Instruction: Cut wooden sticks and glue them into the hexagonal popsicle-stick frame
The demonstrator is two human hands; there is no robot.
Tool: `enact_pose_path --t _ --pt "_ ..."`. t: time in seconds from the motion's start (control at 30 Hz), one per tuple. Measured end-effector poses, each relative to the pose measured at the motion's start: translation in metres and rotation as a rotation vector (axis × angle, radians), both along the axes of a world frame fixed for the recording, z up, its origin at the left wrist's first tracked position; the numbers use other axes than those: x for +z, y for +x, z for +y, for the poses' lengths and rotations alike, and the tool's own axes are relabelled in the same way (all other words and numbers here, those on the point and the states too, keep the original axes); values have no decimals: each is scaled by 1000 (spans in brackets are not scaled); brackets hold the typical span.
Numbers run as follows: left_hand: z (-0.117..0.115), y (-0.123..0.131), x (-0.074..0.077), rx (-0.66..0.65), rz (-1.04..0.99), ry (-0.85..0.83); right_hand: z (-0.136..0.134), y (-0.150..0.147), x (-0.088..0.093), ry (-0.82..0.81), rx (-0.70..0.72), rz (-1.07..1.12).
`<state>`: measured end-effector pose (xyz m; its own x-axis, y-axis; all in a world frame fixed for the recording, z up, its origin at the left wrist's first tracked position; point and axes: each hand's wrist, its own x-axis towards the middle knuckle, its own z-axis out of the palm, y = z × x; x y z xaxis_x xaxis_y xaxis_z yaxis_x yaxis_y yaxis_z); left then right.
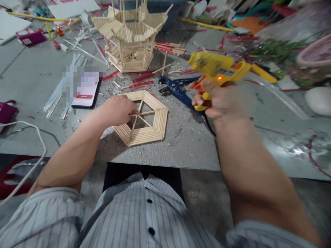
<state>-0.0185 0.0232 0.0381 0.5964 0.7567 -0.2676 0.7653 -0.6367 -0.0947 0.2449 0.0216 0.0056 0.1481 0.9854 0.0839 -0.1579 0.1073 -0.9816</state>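
Observation:
A hexagonal frame of thin wooden sticks lies flat near the table's front edge, with spokes meeting at its middle. My left hand is closed over the frame's left side, its fingertips pinching a wooden stick near the hub. My own fingers hide part of that side. Raised to the right of the frame, my right hand grips a yellow glue gun by its handle. Its nozzle points left and a small orange light glows on its body. Blue-handled pliers lie between the frame and my right hand.
Behind the frame stands a wooden-stick pavilion model. A phone and clear glue sticks lie to the left. Loose sticks with red wrapping are scattered behind. A black cord hangs below the glue gun; a white cable crosses the left edge.

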Motion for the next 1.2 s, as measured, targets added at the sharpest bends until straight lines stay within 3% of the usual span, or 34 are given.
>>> enact_pose_path --t 0.3,0.53,0.73,0.87,1.0,1.2 --pt "9 -5 -9 -20 -78 78 24 29 -18 -17 -201 55" --pt "13 -3 -16 -40 -175 115 22 28 -13 -60 -232 102" --pt "18 -4 -14 -38 -269 46 25 29 -12 -85 -297 131" --pt "29 -13 -17 124 -402 234 28 33 -7 -242 -455 199" --pt "44 -25 -30 323 -582 438 29 36 -3 -277 -466 228" --pt "57 -33 -42 513 -654 425 29 40 -8 -278 -453 244"
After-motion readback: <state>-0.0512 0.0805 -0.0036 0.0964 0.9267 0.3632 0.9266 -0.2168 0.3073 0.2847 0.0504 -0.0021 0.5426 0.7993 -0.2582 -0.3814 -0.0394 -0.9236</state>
